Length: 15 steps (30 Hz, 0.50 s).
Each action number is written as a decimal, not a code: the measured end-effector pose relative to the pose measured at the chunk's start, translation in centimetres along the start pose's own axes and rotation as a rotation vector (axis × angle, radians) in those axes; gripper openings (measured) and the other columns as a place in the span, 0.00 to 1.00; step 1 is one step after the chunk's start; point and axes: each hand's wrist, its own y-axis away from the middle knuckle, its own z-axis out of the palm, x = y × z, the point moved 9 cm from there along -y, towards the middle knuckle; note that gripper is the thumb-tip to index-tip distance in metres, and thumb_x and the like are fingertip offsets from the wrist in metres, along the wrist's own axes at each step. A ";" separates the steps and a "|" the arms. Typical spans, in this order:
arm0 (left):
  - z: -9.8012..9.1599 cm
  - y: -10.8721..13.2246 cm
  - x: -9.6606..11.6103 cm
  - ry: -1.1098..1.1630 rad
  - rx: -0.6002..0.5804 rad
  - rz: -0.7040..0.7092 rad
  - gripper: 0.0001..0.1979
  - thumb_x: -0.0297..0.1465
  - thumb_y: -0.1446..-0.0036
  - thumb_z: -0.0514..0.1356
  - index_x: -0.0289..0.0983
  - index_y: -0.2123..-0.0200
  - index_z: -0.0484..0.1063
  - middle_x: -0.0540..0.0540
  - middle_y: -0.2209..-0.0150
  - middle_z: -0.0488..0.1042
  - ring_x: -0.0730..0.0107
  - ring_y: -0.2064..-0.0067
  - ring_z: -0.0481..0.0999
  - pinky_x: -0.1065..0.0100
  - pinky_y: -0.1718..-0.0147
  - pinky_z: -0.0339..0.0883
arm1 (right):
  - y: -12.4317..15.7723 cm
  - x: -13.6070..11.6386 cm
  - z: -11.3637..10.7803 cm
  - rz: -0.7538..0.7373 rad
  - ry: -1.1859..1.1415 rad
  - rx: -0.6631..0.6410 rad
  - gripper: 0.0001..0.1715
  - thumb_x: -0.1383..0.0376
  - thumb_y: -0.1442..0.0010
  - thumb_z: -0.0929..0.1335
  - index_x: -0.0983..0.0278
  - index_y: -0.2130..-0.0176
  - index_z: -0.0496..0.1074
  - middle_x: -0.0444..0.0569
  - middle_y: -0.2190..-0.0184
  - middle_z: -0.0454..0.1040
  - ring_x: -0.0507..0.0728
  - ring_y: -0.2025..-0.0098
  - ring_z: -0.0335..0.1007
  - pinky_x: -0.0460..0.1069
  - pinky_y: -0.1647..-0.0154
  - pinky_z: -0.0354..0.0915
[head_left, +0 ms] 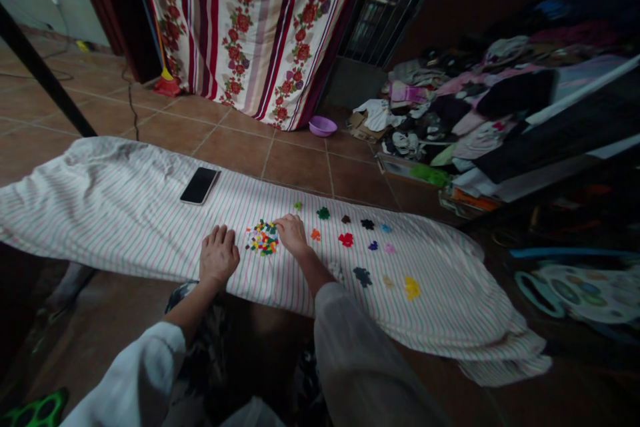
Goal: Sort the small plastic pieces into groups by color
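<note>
A mixed heap of tiny multicoloured pieces (262, 239), too small to name by kind, lies on a striped cloth (135, 207). My right hand (293, 233) reaches to the heap's right edge with thumb and fingers pinched together; whatever is between them is too small to see. To the left of the heap, my left hand (219, 255) rests palm down on the cloth, holding nothing, its fingers stretched out. Single-colour piles surround my right arm, among them dark green (323, 213), orange (315, 235), red (345, 239), grey (363, 276) and yellow (412, 287).
A phone (200, 185) lies on the cloth near its far edge. Beyond, on the tiled floor, are a purple basin (323, 125), a red broom (167, 85) and a floral curtain (243, 27). Heaped clothes (465, 93) fill the right side.
</note>
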 end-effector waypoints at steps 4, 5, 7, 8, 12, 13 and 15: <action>0.0 0.0 0.0 -0.015 -0.004 -0.002 0.19 0.29 0.39 0.52 0.34 0.48 0.73 0.34 0.42 0.73 0.46 0.37 0.66 0.50 0.43 0.61 | -0.6 -0.1 -0.1 -0.025 -0.006 0.050 0.18 0.69 0.34 0.64 0.56 0.56 0.83 0.51 0.57 0.78 0.59 0.52 0.66 0.52 0.50 0.58; 0.0 0.0 0.0 -0.016 -0.005 -0.005 0.19 0.29 0.40 0.52 0.35 0.48 0.73 0.34 0.42 0.73 0.46 0.37 0.66 0.50 0.43 0.61 | -0.8 -0.2 -0.1 -0.030 -0.010 0.063 0.18 0.70 0.35 0.65 0.56 0.57 0.83 0.51 0.57 0.78 0.59 0.53 0.66 0.52 0.50 0.58; 0.0 0.0 -0.1 -0.010 -0.007 -0.014 0.19 0.29 0.40 0.52 0.35 0.48 0.73 0.34 0.42 0.73 0.46 0.37 0.66 0.50 0.43 0.61 | -1.1 -0.1 0.0 -0.032 -0.024 0.079 0.16 0.70 0.36 0.66 0.56 0.59 0.83 0.51 0.58 0.78 0.59 0.53 0.66 0.52 0.50 0.58; 0.1 0.0 -0.1 -0.006 -0.010 -0.018 0.19 0.29 0.41 0.52 0.35 0.48 0.73 0.34 0.42 0.73 0.46 0.37 0.66 0.50 0.43 0.61 | -1.2 -0.1 0.0 -0.029 -0.032 0.082 0.16 0.70 0.36 0.66 0.56 0.59 0.83 0.51 0.58 0.78 0.60 0.53 0.66 0.52 0.50 0.58; 0.1 -0.1 -0.1 0.011 -0.024 -0.025 0.19 0.30 0.40 0.52 0.34 0.48 0.72 0.33 0.41 0.72 0.46 0.36 0.66 0.50 0.43 0.60 | -1.6 0.0 0.0 -0.014 -0.049 0.084 0.14 0.70 0.37 0.67 0.58 0.61 0.82 0.51 0.59 0.78 0.59 0.53 0.66 0.52 0.49 0.59; 0.1 -0.1 -0.1 0.013 -0.027 -0.025 0.19 0.30 0.40 0.52 0.34 0.48 0.72 0.33 0.41 0.72 0.46 0.36 0.65 0.50 0.42 0.60 | -1.7 0.0 0.0 -0.009 -0.051 0.080 0.14 0.70 0.38 0.67 0.58 0.62 0.82 0.52 0.59 0.78 0.59 0.53 0.66 0.52 0.49 0.59; 0.1 -0.1 -0.1 0.012 -0.028 -0.024 0.19 0.30 0.40 0.52 0.34 0.48 0.72 0.33 0.41 0.72 0.46 0.36 0.66 0.50 0.42 0.60 | -1.8 0.1 0.0 0.006 -0.051 0.067 0.14 0.70 0.37 0.66 0.59 0.62 0.82 0.52 0.59 0.78 0.60 0.53 0.67 0.52 0.49 0.59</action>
